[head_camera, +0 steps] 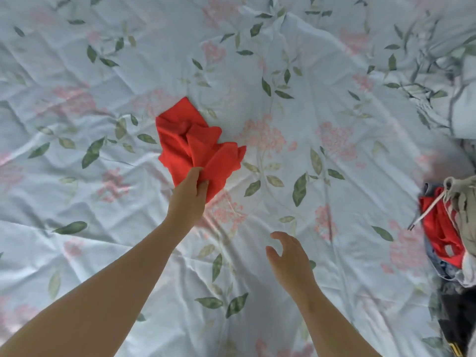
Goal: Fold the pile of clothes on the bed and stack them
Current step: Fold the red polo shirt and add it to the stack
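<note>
Red cloth (198, 145) pinched by left hand (189, 194) | right hand (289, 256) loose, empty | pile (453, 235) at bed's right edge

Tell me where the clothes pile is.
In the head view, the clothes pile lies at the far right of the bedspread, beyond the right hand.

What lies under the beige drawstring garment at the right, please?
Beneath the beige garment, a red garment and blue fabric poke out; anything deeper is covered.
</note>
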